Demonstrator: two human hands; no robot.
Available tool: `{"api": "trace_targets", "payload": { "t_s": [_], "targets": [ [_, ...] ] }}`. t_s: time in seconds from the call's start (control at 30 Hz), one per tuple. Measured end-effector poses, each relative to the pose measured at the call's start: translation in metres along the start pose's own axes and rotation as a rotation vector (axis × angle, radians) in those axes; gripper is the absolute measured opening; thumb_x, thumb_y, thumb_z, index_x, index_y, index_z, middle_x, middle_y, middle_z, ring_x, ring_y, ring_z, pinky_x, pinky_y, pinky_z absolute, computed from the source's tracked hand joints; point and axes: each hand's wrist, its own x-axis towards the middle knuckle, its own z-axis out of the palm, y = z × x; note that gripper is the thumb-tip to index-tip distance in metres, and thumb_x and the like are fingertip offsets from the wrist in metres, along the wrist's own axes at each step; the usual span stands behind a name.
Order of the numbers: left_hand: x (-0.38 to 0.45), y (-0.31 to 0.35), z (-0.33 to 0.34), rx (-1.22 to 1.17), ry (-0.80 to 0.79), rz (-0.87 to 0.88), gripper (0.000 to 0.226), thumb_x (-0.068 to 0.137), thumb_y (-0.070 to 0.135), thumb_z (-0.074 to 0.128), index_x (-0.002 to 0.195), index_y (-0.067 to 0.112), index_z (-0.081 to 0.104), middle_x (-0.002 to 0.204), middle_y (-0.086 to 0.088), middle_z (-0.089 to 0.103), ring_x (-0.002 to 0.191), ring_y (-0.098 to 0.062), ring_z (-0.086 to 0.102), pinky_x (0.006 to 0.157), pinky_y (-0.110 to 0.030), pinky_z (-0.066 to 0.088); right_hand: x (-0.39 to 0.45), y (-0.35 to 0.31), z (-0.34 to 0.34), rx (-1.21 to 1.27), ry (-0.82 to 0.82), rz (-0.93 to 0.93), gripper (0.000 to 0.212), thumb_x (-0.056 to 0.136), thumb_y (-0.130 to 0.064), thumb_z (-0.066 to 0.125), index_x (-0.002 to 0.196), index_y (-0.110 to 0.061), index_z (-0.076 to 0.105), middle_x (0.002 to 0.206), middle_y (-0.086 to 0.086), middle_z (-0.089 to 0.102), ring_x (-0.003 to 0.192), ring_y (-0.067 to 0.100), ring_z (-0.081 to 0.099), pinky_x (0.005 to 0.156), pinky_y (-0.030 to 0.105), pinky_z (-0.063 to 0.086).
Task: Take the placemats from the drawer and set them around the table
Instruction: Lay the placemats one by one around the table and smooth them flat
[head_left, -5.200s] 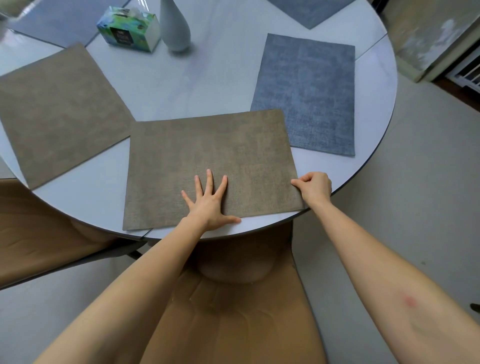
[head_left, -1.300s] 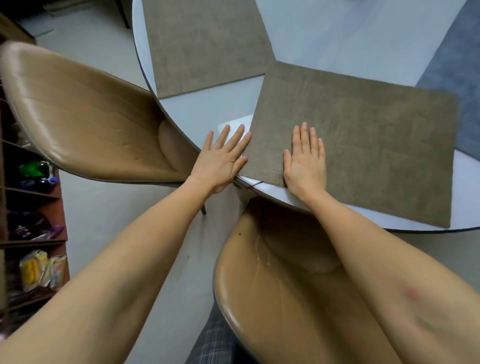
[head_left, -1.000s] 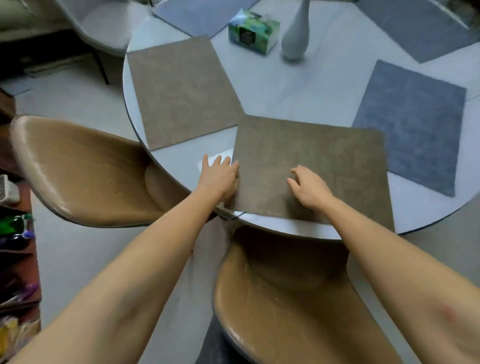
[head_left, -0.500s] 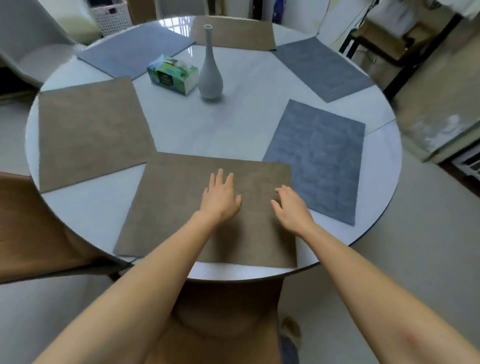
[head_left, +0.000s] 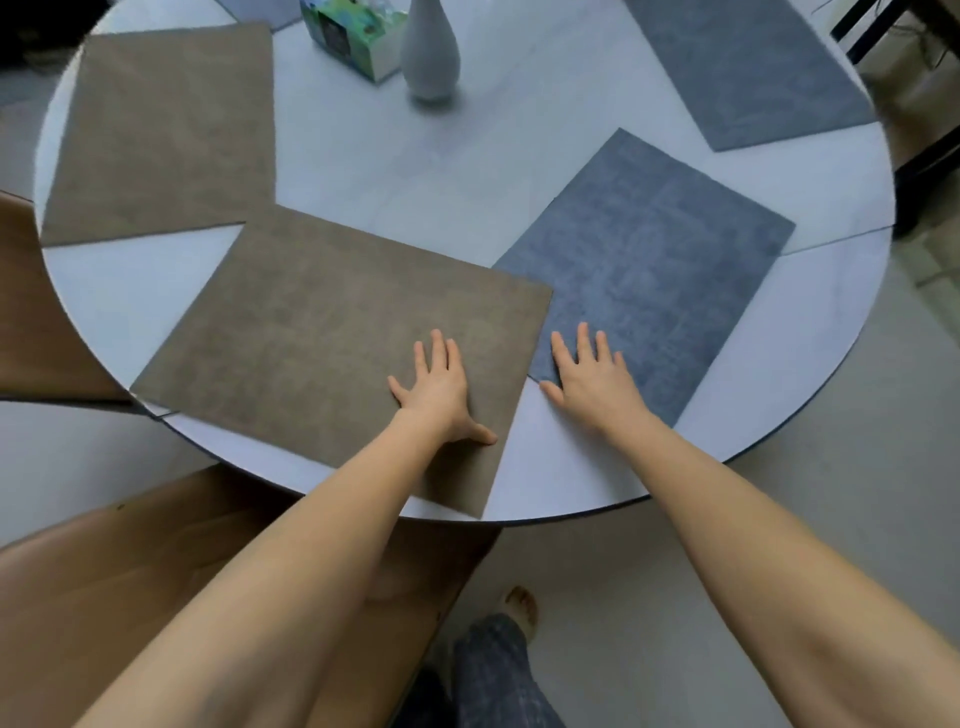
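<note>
Round white table (head_left: 363, 171), four placemats in full view. Left hand (head_left: 439, 395) flat on the near brown mat (head_left: 322, 332), fingers straight and close together, thumb out toward mat's right edge; pressing, not gripping. Right hand (head_left: 592, 382) flat on near corner of the blue mat (head_left: 654, 270), fingers spread, palm down, nothing pinched. Brown mat's right corner overlaps blue mat's left edge; its near-left corner sits at the table rim. Second brown mat (head_left: 161, 130) lies far left, corner approx. touching the near one. Second blue mat (head_left: 743, 67) far right, apart from the rest. Vase (head_left: 430, 52) and tissue box (head_left: 358, 31) stand near table centre, side by side. Tan chair (head_left: 156, 587) tucked below near edge.
</note>
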Motion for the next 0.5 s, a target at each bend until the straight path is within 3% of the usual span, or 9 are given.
{"api": "trace_targets", "payload": {
  "t_s": [0.07,0.13,0.2,0.3,0.37,0.5],
  "targets": [
    [0.0,0.004,-0.002,0.002,-0.015,-0.017,0.137,0.065,0.051,0.082,0.15,0.006,-0.017,0.157,-0.007,-0.028,0.146,-0.032,-0.02,0.111,-0.069,0.01,0.001,-0.008,0.0,-0.052,0.04,0.015,0.054,0.1,-0.027,0.011,0.152,-0.011,0.006,0.154,0.032,0.003,0.141,0.052,0.012,0.107,0.06,0.026],
    [0.001,0.005,-0.002,0.002,-0.009,-0.022,0.137,0.065,0.05,0.082,0.15,0.006,-0.016,0.157,-0.007,-0.027,0.146,-0.032,-0.019,0.111,-0.069,0.011,0.0,-0.018,-0.001,-0.087,0.072,0.065,0.058,0.093,-0.015,0.003,0.151,-0.007,0.009,0.149,0.039,0.012,0.134,0.059,0.021,0.097,0.063,0.037],
    [0.001,0.003,-0.001,-0.007,-0.001,-0.016,0.137,0.064,0.05,0.082,0.15,0.007,-0.016,0.157,-0.007,-0.027,0.146,-0.032,-0.018,0.111,-0.069,0.01,-0.003,-0.026,-0.008,-0.125,0.025,0.083,0.054,0.097,-0.007,0.017,0.151,-0.006,0.006,0.143,0.04,0.029,0.13,0.058,0.03,0.093,0.06,0.041],
    [0.003,0.0,0.001,-0.018,0.004,-0.004,0.138,0.064,0.051,0.083,0.15,0.007,-0.015,0.158,-0.006,-0.026,0.146,-0.032,-0.018,0.111,-0.069,0.01,-0.002,-0.016,-0.014,-0.195,0.164,0.029,0.058,0.095,0.001,0.03,0.148,0.004,0.007,0.113,0.023,0.064,0.104,0.04,0.062,0.083,0.045,0.049],
    [0.001,0.001,0.001,-0.013,0.008,0.001,0.138,0.064,0.051,0.082,0.15,0.007,-0.015,0.158,-0.006,-0.026,0.146,-0.031,-0.018,0.111,-0.068,0.009,-0.011,-0.001,-0.018,-0.268,0.179,0.077,0.061,0.093,0.003,0.034,0.148,0.006,0.008,0.107,0.015,0.067,0.094,0.033,0.066,0.072,0.039,0.052],
    [-0.001,-0.001,-0.001,-0.02,0.009,0.009,0.136,0.065,0.051,0.082,0.151,0.007,-0.014,0.158,-0.006,-0.026,0.147,-0.031,-0.018,0.112,-0.068,0.008,-0.041,0.019,-0.007,-0.361,0.126,0.224,0.065,0.091,0.004,0.038,0.148,0.007,0.008,0.101,0.011,0.069,0.087,0.031,0.068,0.068,0.037,0.056]
  ]
}}
